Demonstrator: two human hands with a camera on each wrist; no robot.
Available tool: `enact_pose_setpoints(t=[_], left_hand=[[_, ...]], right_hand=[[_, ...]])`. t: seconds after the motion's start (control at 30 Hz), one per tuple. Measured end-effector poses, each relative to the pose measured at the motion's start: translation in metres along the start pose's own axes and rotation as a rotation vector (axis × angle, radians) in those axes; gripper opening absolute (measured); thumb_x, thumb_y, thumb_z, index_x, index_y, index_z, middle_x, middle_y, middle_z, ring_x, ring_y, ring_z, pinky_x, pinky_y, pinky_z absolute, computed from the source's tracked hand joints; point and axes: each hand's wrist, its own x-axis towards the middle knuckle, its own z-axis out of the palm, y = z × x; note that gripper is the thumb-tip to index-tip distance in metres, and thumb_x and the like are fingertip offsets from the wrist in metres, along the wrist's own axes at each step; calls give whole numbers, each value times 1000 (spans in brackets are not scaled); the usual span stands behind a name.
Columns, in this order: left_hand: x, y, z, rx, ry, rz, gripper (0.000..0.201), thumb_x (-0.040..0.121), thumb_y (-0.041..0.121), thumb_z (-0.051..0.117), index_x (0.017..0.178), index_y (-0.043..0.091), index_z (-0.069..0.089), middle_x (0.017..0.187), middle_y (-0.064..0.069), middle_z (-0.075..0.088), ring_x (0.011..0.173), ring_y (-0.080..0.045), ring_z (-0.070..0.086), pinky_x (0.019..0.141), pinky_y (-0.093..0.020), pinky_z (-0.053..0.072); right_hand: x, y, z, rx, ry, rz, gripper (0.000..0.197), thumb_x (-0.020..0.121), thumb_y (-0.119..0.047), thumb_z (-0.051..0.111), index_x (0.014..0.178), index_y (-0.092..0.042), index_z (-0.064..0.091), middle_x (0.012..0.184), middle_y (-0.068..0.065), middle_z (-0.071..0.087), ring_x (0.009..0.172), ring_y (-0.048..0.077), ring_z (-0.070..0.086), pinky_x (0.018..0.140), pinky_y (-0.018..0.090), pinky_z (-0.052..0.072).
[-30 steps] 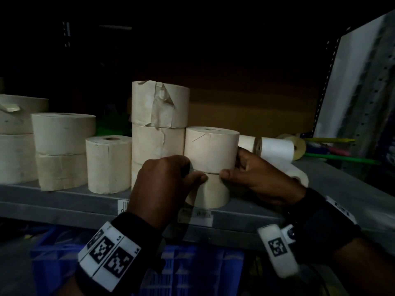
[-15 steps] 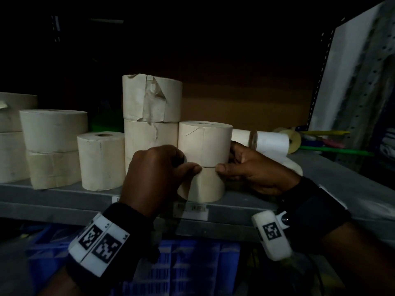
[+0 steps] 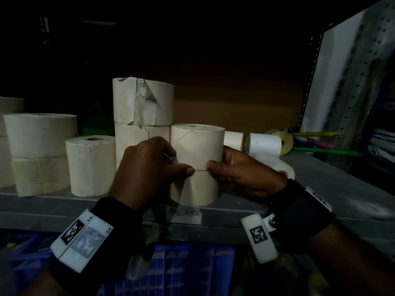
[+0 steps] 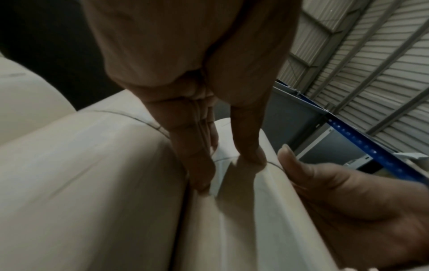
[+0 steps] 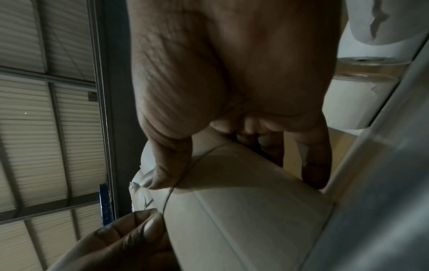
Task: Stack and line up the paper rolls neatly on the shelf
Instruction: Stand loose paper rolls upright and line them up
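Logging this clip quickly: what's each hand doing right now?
Left hand: grips the two-roll stack at its seam, thumb in front.
Right hand: grips the same stack from the other side.

our left hand [image 3: 147,169] reaches forward with its back toward us, fingers curled away and the thumb [image 3: 181,168] stretched out to the right. our right hand [image 3: 241,171] faces it from the other side, fingers curled out of sight and its thumb [image 3: 215,167] pointing left. the two thumb tips sit close, level with each other, not touching. both wrists carry dark bands with white marker blocks.
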Motion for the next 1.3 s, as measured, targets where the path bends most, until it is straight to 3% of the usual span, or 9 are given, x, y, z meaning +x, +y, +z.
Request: enact_pose_setpoints(t=[0.27,0.4,0.47,0.57,0.73,0.87,1.03,1.13,1.3], left_hand=[[-1,4,-4,-11,-24,-43,41,56,43,86,82,22,62,73,9,64,69,-2,61,59,-18,48],[0,7,-11,95,-76,-16,38,62,46,84,81,24,61,73,11,62,69,-2,58,56,-19,43],[1,12,-17,191,-12,59,38,66,48,82,89,28,59,75,14,61,71,-7,61,58,-24,47],[5,26,-23,261,110,264,39,72,36,81,105,23,64,94,1,66,82,-20,63,66,-26,43],[23,39,-12,279,-59,587,41,84,23,70,122,9,61,120,-10,62,103,-28,61,84,-37,52],[36,42,-5,274,-162,520,43,90,34,63,128,14,58,117,-8,64,103,-24,61,85,-37,51],[42,44,-3,308,-191,518,46,90,37,63,130,15,58,118,-10,65,104,-26,61,87,-39,49],[41,44,-2,285,-177,518,44,89,35,64,127,13,60,117,-12,66,105,-28,62,87,-40,49],[39,44,-1,262,-157,504,42,90,35,63,126,15,61,116,-12,67,104,-29,63,86,-38,50]], right_hand=[[-3,-7,4,-61,-8,-30,43,87,-22,64,128,-28,53,125,-2,70,117,16,66,90,30,56],[-6,-6,7,-56,3,-52,53,86,-22,69,135,-26,49,132,1,66,122,20,63,97,39,54],[-8,-2,11,-73,77,-100,66,86,-20,74,143,-27,43,137,0,62,125,19,60,101,46,52],[-8,3,17,-114,156,-167,68,87,-18,75,145,-26,40,136,-2,62,122,14,61,100,39,53],[-2,15,25,-31,215,-168,62,88,-17,75,142,-21,46,132,3,65,121,19,62,102,44,52],[9,21,32,89,233,-207,66,80,-1,76,139,-14,49,132,14,63,123,30,60,102,46,51],[12,25,37,111,226,-249,48,83,8,72,123,-18,61,120,12,67,116,28,62,98,44,53],[14,28,37,106,252,-250,51,83,6,72,129,-10,58,124,20,64,121,35,59,104,54,48],[10,26,38,88,282,-227,53,84,7,71,132,-11,56,133,26,59,126,40,55,106,57,45]])
